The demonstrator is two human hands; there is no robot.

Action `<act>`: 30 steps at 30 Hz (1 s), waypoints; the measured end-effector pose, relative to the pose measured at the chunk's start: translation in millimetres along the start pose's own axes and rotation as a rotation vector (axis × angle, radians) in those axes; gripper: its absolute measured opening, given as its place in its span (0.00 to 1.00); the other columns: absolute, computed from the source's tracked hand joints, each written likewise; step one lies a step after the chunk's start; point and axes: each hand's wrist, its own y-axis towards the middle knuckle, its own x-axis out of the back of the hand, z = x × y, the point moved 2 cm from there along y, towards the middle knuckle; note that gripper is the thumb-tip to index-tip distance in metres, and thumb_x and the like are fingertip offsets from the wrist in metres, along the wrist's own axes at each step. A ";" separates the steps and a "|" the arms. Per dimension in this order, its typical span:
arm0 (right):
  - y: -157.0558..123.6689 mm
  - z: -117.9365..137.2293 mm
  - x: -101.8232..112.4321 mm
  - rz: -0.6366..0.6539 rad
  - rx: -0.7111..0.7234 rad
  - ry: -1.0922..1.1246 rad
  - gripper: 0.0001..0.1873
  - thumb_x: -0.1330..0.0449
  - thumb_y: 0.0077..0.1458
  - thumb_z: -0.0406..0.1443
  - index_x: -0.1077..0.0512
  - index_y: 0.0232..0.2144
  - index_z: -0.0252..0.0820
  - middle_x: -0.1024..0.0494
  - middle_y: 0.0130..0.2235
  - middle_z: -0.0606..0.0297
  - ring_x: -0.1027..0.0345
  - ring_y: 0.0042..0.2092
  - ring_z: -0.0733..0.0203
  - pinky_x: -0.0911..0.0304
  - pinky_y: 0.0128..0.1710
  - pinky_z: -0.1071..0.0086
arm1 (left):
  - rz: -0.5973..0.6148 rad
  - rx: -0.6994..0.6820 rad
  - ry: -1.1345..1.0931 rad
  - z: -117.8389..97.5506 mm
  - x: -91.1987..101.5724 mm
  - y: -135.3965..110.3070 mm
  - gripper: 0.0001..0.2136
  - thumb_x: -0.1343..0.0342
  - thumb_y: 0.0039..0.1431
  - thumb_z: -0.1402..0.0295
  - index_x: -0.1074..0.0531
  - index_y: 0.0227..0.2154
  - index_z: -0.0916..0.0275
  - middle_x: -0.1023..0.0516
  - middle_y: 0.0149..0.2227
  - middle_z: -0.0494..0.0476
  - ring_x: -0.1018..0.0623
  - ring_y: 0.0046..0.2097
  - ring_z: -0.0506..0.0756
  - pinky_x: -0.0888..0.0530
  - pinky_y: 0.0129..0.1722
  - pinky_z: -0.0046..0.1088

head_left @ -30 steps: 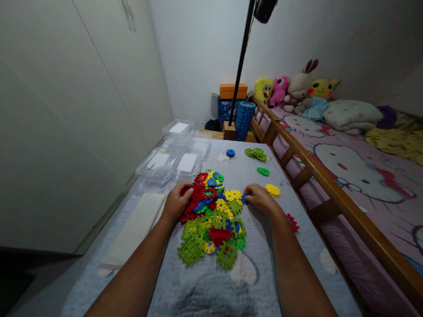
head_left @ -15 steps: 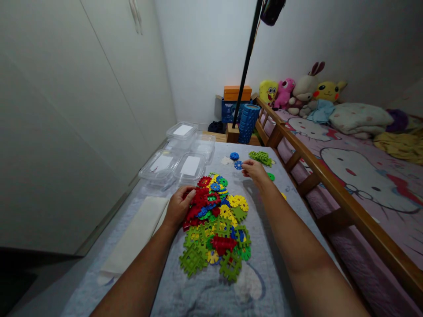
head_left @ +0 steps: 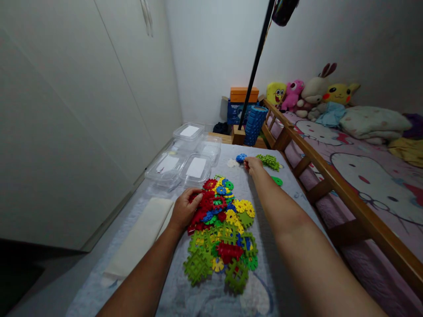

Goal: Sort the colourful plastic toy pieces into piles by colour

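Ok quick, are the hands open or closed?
Left hand: loosely curled on red pieces; grip can't be told.
Right hand: curled at blue notched discs; grip can't be told.

A tall white cabinet stands on the left. By the far wall, an orange box sits on a blue box, near a blue roller and a black pole on a wooden block. On the right, a bed with a wooden rail holds four plush toys, a pale pillow and a yellow blanket.
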 end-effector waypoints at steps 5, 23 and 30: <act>2.5 0.0 -1.6 -0.073 -0.067 -0.026 0.11 0.39 0.51 0.23 0.36 0.24 0.40 0.33 0.16 0.74 0.42 0.16 0.73 0.46 0.14 0.82 | 0.006 0.002 0.000 2.5 -0.3 -0.1 0.14 0.44 0.60 0.56 0.22 0.41 0.59 0.18 0.43 0.57 0.20 0.46 0.59 0.26 0.51 0.38; -111.3 -58.2 54.4 0.329 0.368 -0.395 0.09 0.38 0.44 0.34 0.23 0.31 0.40 0.20 0.32 0.65 0.28 0.34 0.61 0.32 0.39 0.67 | 0.033 0.004 -0.077 7.5 -0.4 0.3 0.17 0.44 0.60 0.55 0.22 0.43 0.61 0.18 0.44 0.59 0.20 0.46 0.60 0.26 0.49 0.36; -152.4 -65.3 64.4 0.542 0.433 -0.587 0.22 0.43 0.41 0.28 0.21 0.40 0.42 0.18 0.44 0.62 0.26 0.47 0.54 0.33 0.53 0.59 | 0.026 0.014 -0.061 8.5 -0.8 -0.6 0.16 0.43 0.58 0.56 0.22 0.42 0.61 0.18 0.44 0.59 0.20 0.47 0.60 0.25 0.49 0.37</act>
